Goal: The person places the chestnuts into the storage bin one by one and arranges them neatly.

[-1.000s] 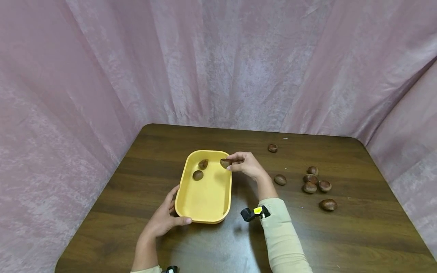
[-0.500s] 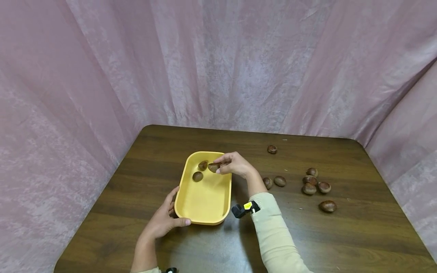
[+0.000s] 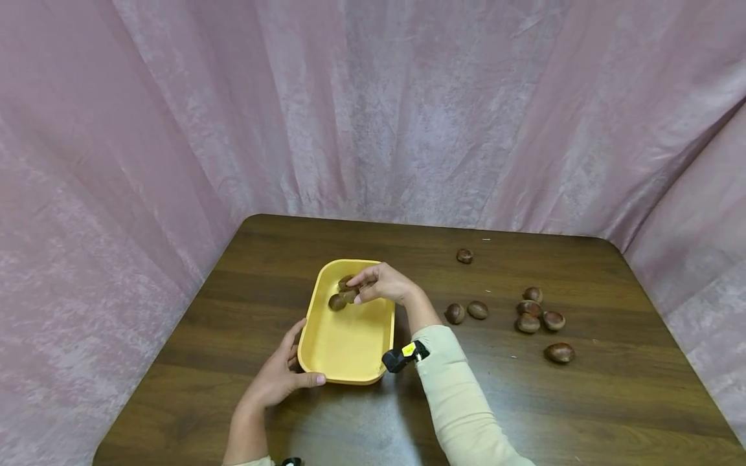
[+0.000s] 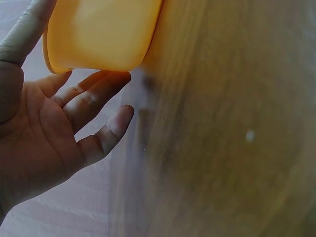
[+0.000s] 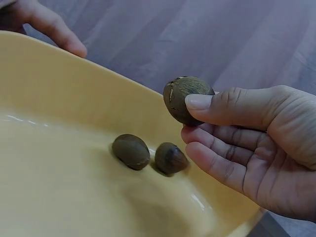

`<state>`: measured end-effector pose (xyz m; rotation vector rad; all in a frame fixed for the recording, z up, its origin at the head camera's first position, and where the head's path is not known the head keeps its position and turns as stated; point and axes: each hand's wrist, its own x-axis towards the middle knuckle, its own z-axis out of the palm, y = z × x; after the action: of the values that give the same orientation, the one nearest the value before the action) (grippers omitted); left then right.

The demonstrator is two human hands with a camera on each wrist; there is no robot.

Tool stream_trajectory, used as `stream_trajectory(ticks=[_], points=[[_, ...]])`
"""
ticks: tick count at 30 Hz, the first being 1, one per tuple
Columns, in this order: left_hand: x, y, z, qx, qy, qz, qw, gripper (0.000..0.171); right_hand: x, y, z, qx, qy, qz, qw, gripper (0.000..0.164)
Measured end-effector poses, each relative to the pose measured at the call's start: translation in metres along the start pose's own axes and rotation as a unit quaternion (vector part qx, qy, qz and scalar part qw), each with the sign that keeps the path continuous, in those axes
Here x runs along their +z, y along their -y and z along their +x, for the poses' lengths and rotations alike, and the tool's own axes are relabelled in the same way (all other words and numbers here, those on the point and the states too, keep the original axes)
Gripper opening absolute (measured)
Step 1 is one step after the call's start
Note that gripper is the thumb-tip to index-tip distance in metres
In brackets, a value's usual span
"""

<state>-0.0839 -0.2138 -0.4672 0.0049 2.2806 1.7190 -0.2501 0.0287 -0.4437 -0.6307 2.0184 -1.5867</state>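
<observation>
A yellow plastic tray (image 3: 346,346) with rounded corners rests on the table. My left hand (image 3: 282,372) holds its near left corner, thumb along the near rim and fingers against the outside wall. Over the tray's far half, my right hand (image 3: 386,285) pinches a brown chestnut (image 5: 177,94) between thumb and fingers, as the right wrist view shows. Just below it, one chestnut (image 5: 131,151) and another chestnut (image 5: 169,159) lie on the tray floor. In the head view the right fingers partly cover these nuts.
Right of the tray, a pair of chestnuts (image 3: 478,310) lies close together. Farther right is a cluster of chestnuts (image 3: 528,323), with a single chestnut (image 3: 560,353) nearer. Another chestnut (image 3: 464,255) sits toward the back. Pink curtains (image 3: 373,110) hang behind the wooden table (image 3: 583,414).
My right hand has carried the pinched chestnut left, from the tray's right rim to above the two nuts inside. A chestnut behind the right forearm has come into view. The left hand stays put.
</observation>
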Motion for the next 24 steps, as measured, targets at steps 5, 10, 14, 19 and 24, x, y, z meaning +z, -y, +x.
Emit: stream_trajectory(ticks=[5,10,14,19,24], points=[[-0.001,0.001,0.000,0.005,0.006,-0.006,1.0000,0.109,0.007,-0.002,0.008,0.004,0.015,-0.002,1.000,0.037],[-0.003,0.000,0.000,0.006,0.009,-0.015,0.9998,0.108,0.015,-0.004,0.015,0.016,0.030,-0.017,0.999,0.036],[-0.003,-0.001,0.001,0.012,0.009,-0.015,0.9998,0.108,0.023,-0.007,0.022,0.039,0.037,-0.003,0.999,0.036],[-0.003,0.000,0.000,0.013,0.013,-0.019,0.9997,0.110,0.034,-0.012,0.027,0.072,0.036,0.013,0.997,0.035],[-0.003,0.001,-0.001,0.014,0.009,-0.025,0.9996,0.109,0.041,-0.013,0.029,0.083,0.029,-0.022,0.996,0.035]])
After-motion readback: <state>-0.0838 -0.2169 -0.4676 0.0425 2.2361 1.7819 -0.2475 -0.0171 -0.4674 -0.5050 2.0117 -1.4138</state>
